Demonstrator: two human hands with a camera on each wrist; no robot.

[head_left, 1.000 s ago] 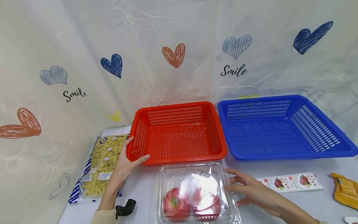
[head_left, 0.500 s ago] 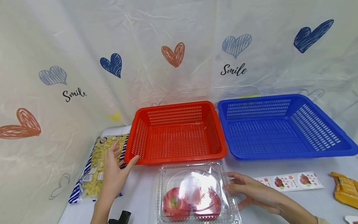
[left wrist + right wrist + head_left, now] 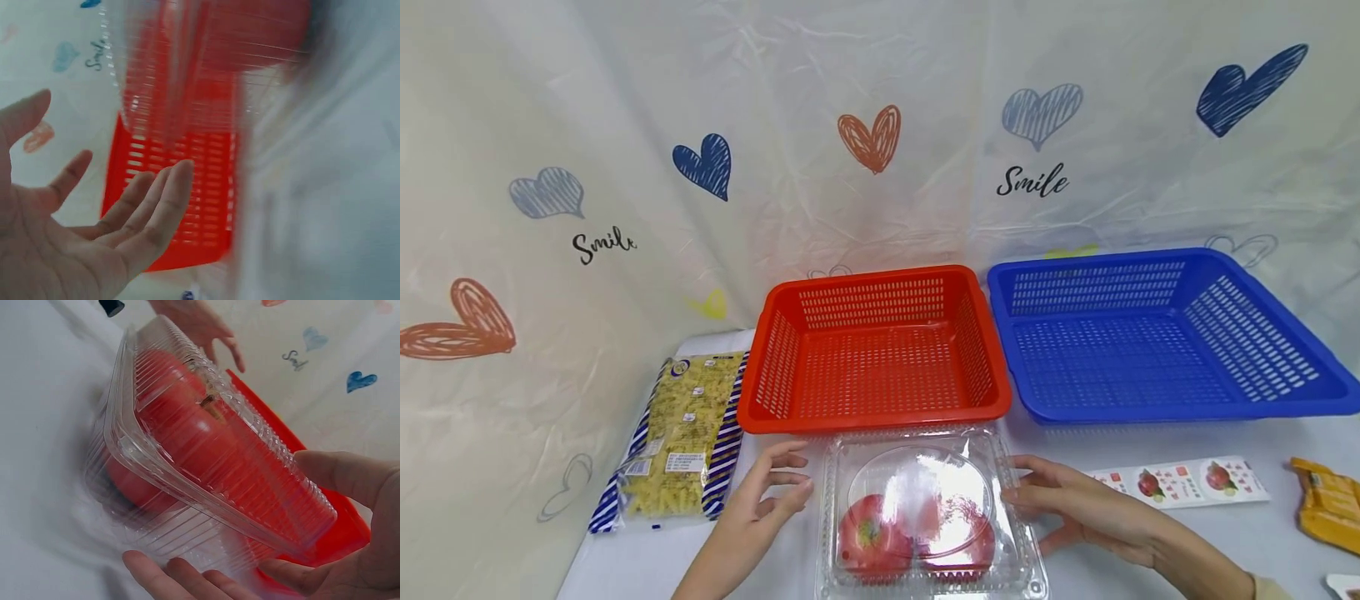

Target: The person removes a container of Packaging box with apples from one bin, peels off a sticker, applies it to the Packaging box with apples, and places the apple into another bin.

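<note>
The fingers of the left hand (image 3: 760, 508) were released, loosely bent just beside the clear box (image 3: 830, 517); those of the right hand (image 3: 1067, 504) spread, relaxed, at its opposite side. The box, with red fruit (image 3: 874, 540) inside, sat on the surface (image 3: 790, 571) before the red basket (image 3: 880, 422).

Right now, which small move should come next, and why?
Perhaps bring the left hand against the left side of the clear rectangular plastic box of round red fruit: a gap shows there, while the right hand is at the right side.
</note>
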